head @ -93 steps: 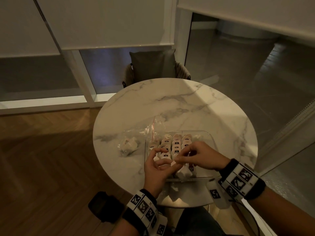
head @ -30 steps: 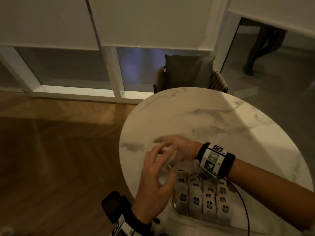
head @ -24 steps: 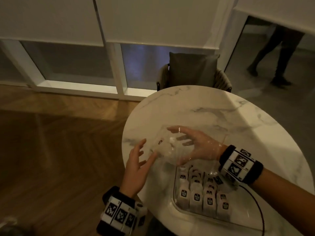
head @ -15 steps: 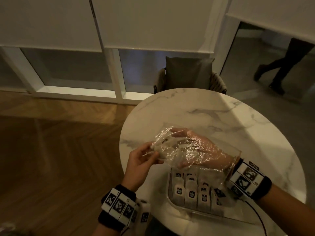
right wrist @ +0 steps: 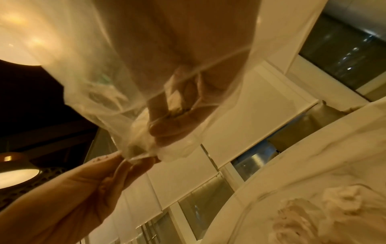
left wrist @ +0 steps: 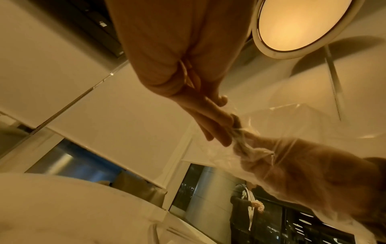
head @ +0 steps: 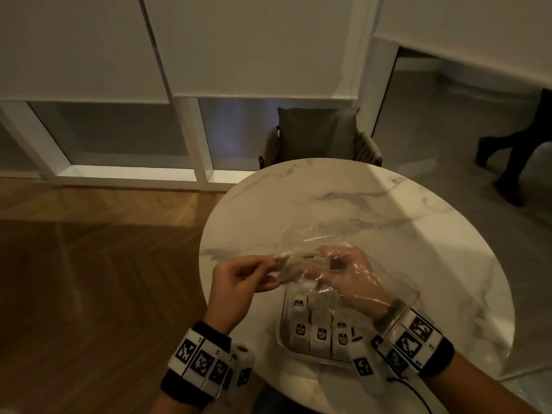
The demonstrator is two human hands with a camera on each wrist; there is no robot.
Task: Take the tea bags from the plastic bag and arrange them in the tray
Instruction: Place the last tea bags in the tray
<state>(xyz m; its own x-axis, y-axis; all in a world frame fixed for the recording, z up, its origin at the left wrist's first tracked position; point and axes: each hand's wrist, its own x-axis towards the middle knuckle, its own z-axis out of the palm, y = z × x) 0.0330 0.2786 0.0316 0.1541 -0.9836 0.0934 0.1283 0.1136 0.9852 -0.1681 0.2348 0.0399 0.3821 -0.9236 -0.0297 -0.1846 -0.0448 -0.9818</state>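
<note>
A clear plastic bag (head: 367, 282) is held in the air above the far end of the tray. My right hand (head: 316, 261) is inside it up to the wrist, fingers curled round a clump of tea bags (head: 291, 268) at the bag's closed end. My left hand (head: 273, 274) pinches that closed end from outside; in the left wrist view its fingers (left wrist: 219, 130) grip the crumpled plastic (left wrist: 242, 137). In the right wrist view the right fingers (right wrist: 167, 127) close on a tea bag (right wrist: 174, 103). The clear tray (head: 282, 339) holds rows of tea bags (head: 321, 336) with dark labels.
The round marble table (head: 388, 219) carries the tray near its front left edge. A chair with a grey cushion (head: 318, 135) stands behind the table. A person's legs (head: 519, 150) pass at the far right. Wooden floor lies to the left.
Both hands left the tray. The right hand reached to the bag, slid inside it and lifted it off the table. The left hand took hold of the bag's closed end.
</note>
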